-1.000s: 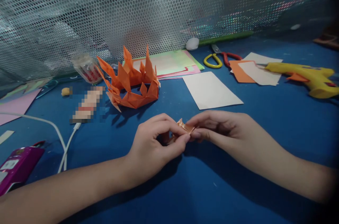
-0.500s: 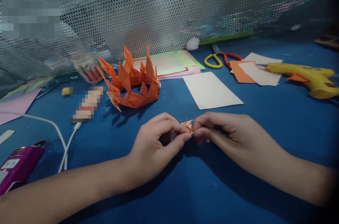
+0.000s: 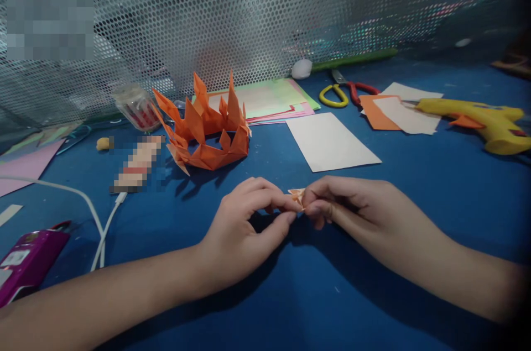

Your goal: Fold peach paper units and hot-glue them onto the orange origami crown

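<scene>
Between my fingertips is a small folded piece of orange and white paper (image 3: pixel 296 194), mostly covered by the fingers. My left hand (image 3: pixel 253 224) pinches its left side between thumb and forefinger. My right hand (image 3: pixel 357 210) grips the right side, thumb against bent fingers. Beyond my left hand stands an orange folded-paper crown (image 3: pixel 207 156) with tall points. A blank white sheet (image 3: pixel 334 143) lies flat just past the folded piece.
At the right lies a yellow glue gun (image 3: pixel 477 113), its nozzle over orange and white papers (image 3: pixel 379 113). Scissors (image 3: pixel 334 97) and a stack of coloured paper (image 3: pixel 274 99) sit farther back. A jar (image 3: pixel 135 105), white cable (image 3: pixel 89 202) and purple box (image 3: pixel 35 260) occupy the left.
The folded paper is turned slightly and less of it shows. My left thumb has slid a little back, and both hands stay in nearly the same place.
</scene>
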